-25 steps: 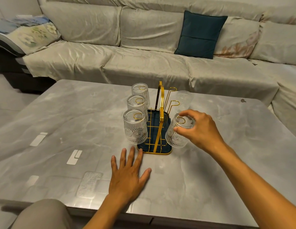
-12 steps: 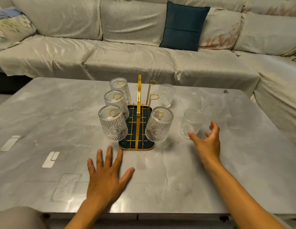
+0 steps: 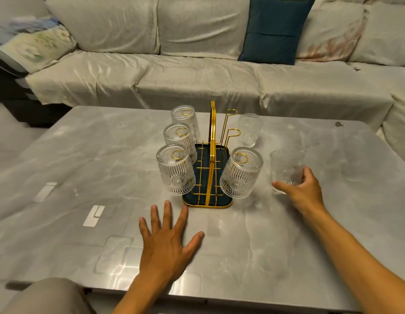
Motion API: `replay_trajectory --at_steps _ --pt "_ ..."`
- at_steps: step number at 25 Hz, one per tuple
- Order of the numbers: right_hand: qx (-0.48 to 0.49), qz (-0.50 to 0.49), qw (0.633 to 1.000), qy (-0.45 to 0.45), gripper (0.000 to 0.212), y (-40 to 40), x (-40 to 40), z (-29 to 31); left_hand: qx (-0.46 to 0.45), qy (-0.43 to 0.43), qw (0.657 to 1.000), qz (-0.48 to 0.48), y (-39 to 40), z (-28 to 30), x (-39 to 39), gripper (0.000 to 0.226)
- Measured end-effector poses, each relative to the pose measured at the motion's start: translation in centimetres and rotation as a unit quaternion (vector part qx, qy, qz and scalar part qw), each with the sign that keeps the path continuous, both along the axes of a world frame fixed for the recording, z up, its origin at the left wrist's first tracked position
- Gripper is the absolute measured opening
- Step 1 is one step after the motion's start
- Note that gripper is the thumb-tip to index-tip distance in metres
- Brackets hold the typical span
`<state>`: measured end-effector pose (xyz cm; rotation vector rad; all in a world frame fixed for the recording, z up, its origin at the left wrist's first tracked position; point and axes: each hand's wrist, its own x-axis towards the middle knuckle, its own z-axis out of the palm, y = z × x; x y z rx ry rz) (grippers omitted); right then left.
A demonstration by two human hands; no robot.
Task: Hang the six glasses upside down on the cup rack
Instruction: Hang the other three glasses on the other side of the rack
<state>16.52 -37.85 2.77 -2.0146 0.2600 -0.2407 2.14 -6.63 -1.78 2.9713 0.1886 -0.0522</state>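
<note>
While the right hand (image 3: 303, 191) is wrapped around the lower part of an upright glass (image 3: 286, 169), its thumb is seen at the front of the glass and its fingers (image 3: 306, 173) at the right side, so the hand is closed on it. This held glass stands on the grey table (image 3: 83, 155), just to the right of the cup rack (image 3: 211, 155), with its opening upward; whether its bottom touches the table or is lifted a little cannot be told.

The left hand (image 3: 167, 243) is laid flat on the table with the fingers spread apart, and nothing is held in it. Its fingertips are placed near the front edge of the rack's dark tray (image 3: 208, 201).

On the gold wire rack, four glasses are hung upside down. Three are found on the left side, one behind the other: the front left glass (image 3: 175, 169), the middle left glass (image 3: 180, 141) and the back left glass (image 3: 185, 122). On the right side only the front right glass (image 3: 241, 172) is hung, tilted outward. Two gold hooks (image 3: 231, 123) behind it are seen without glasses.

A second upright glass (image 3: 249, 130) is placed on the table beside the back right part of the rack.

Behind the table a sofa (image 3: 197, 71) with a light cover is seen, and a dark blue cushion (image 3: 276, 30) is leaned against its back.
</note>
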Motion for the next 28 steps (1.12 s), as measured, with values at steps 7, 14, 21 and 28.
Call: replay_trajectory --at_steps 7,14,21,28 --pt "-0.053 0.081 0.989 -0.110 0.073 0.8 0.7 13.4 -0.022 0.014 1.000 0.005 -0.2 0.3 -0.2 0.085" --pt "-0.234 0.146 0.949 -0.150 0.074 7.4 2.6 18.8 -0.024 -0.001 1.000 0.002 -0.2 0.4 0.1 0.084" --pt "-0.320 0.184 0.918 -0.147 0.076 10.6 4.2 16.7 -0.014 -0.021 1.000 -0.001 -0.1 -0.1 0.4 0.084" --pt "-0.339 0.192 0.918 -0.072 0.072 12.0 5.0 13.9 -0.013 -0.014 1.000 0.001 -0.2 -0.6 0.3 0.084"
